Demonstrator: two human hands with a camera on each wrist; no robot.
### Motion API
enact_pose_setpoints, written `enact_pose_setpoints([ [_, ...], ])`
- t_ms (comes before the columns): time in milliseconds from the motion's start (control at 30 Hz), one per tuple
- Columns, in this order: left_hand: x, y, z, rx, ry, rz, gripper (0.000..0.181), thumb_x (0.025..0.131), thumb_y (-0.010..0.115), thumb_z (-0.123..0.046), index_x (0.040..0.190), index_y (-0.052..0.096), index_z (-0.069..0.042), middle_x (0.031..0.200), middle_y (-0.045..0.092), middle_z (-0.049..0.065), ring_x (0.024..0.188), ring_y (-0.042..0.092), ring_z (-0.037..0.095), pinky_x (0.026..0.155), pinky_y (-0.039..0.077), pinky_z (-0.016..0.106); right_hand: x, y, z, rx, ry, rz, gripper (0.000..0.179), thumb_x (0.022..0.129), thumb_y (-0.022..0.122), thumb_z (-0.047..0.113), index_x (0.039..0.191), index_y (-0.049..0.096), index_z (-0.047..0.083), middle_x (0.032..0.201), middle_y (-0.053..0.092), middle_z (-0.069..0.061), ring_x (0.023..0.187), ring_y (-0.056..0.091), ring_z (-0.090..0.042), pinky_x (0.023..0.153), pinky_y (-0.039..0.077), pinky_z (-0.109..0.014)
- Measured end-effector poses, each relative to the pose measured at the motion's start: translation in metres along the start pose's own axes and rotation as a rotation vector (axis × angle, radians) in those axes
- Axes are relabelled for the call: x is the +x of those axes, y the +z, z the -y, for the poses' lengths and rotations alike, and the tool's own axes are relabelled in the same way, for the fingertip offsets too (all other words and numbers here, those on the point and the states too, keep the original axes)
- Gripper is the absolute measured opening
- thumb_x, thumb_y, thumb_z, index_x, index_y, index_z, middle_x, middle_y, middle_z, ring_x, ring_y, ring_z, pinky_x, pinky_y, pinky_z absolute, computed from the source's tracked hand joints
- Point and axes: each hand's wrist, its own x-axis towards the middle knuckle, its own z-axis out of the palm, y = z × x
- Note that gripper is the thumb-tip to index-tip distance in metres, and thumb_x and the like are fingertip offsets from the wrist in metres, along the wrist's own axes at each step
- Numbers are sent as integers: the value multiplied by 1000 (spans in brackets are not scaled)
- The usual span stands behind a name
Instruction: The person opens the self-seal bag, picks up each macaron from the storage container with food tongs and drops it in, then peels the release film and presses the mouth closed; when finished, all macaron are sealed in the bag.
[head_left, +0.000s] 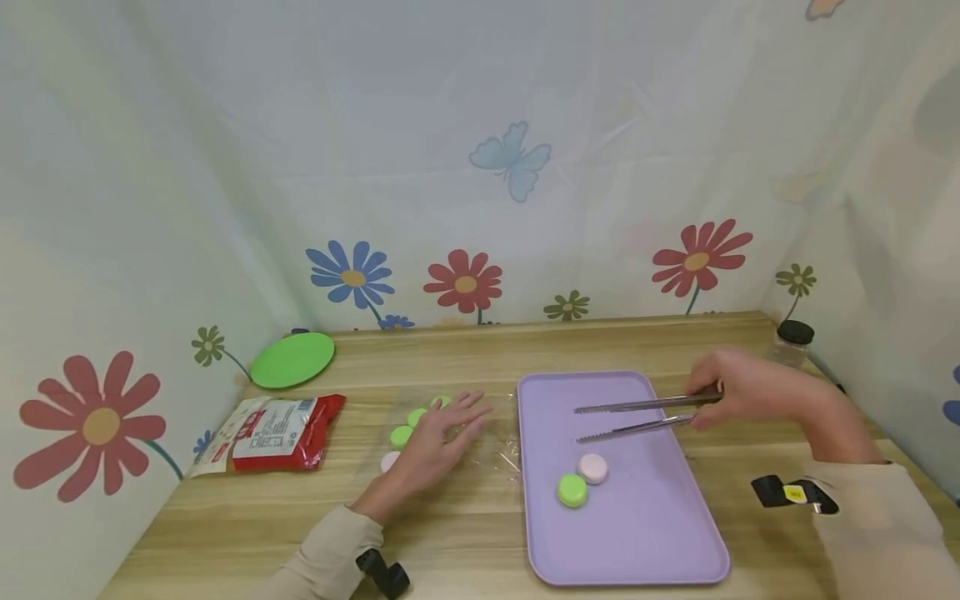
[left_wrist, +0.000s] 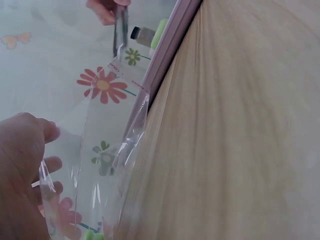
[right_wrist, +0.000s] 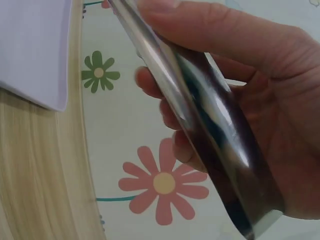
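Note:
My right hand [head_left: 738, 392] grips a pair of metal tongs [head_left: 637, 406] by the handle, thumb on one side and fingers curled round the other. The arms of the tongs stand apart over the lilac tray [head_left: 630, 550]. On the tray lie a pale pink macaron [head_left: 592, 468] and a green macaron [head_left: 572, 491], side by side. My left hand [head_left: 435, 446], fingers extended, rests on a clear plastic bag [head_left: 498, 450] left of the tray. A row of several green macarons [head_left: 401, 437] and a whitish macaron [head_left: 388, 461] shows there, partly hidden by the hand.
A red and white printed packet [head_left: 277, 433] lies at the left of the wooden table [head_left: 450, 550]. Behind it a green plate [head_left: 292, 360] leans near the curtain. At the back right stands a small jar [head_left: 791, 343] with a black lid.

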Motion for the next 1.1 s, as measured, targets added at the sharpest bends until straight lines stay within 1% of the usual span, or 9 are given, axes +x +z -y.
enact_pose_setpoints([
  [100, 0, 0, 0, -4, 4, -10, 33, 104, 57, -26, 132, 67, -14, 147, 51, 7, 142, 38, 28, 115, 16, 65, -2, 0, -4, 42, 15, 49, 20, 76, 88, 31, 90, 79, 20, 76, 59, 10, 67, 52, -9, 56, 47, -24],
  [300, 0, 0, -3, -11, -7, -12, 32, 104, 57, -24, 132, 67, -13, 147, 50, 8, 142, 38, 27, 116, 16, 62, 0, 6, -10, 108, 77, 118, 21, 74, 90, 25, 91, 80, 18, 78, 65, 7, 69, 55, -12, 59, 51, -26],
  [400, 0, -1, -3, -10, -14, -7, 33, 104, 56, -24, 133, 66, -12, 148, 50, 8, 142, 38, 25, 117, 16, 62, 1, 9, -14, 135, 78, 142, 21, 74, 90, 22, 92, 80, 17, 79, 68, 5, 69, 57, -12, 60, 52, -26],
  [567, 0, -1, -4, -10, -16, -7, 33, 104, 56, -24, 133, 66, -12, 147, 51, 8, 142, 38, 25, 117, 16, 62, 2, 14, -18, 135, 63, 152, 20, 75, 89, 19, 93, 80, 13, 79, 69, 6, 68, 58, -10, 60, 51, -26],
  [700, 0, -1, -4, -10, -15, -9, 34, 104, 56, -27, 134, 66, -13, 148, 51, 8, 143, 38, 26, 116, 16, 63, 0, 11, -19, 137, 66, 117, 18, 76, 88, 20, 91, 81, 16, 78, 66, 8, 67, 56, -11, 58, 51, -25],
  [867, 0, -1, -3, -1, -21, -8, 36, 105, 54, -32, 135, 65, -15, 148, 50, 7, 143, 37, 25, 117, 16, 62, -3, 5, -14, 121, 48, 42, 19, 77, 87, 24, 94, 81, 18, 72, 58, 7, 64, 53, -11, 56, 48, -24],
  [1000, 0, -2, -3, -1, -25, -5, 37, 105, 53, -33, 135, 65, -15, 149, 49, 7, 143, 37, 25, 117, 16, 61, 0, 6, -6, 83, 0, -15, 23, 79, 86, 27, 98, 81, 16, 70, 52, 8, 62, 51, -9, 54, 46, -23],
  [1100, -1, -1, -4, -2, -27, -8, 36, 105, 54, -31, 134, 66, -14, 149, 49, 8, 143, 37, 26, 117, 16, 61, 10, 14, 1, 35, -54, -48, 26, 81, 85, 27, 100, 80, 12, 71, 49, 9, 63, 49, -7, 53, 43, -21],
])
